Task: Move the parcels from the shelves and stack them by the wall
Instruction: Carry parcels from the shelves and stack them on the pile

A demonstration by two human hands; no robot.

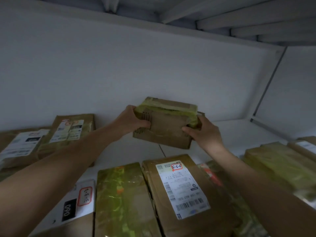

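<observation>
Fingers of left hand (132, 119) and right hand (203, 132) curl round opposite ends of a small brown cardboard parcel bound with yellow-green tape (168, 124), gripping it tilted between them, above the white shelf board (239, 132), against the white wall (119, 65).

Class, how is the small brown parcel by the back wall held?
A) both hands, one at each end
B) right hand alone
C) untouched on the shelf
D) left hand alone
A: the left hand grips the parcel at its left end and the right hand grips its right end.
</observation>
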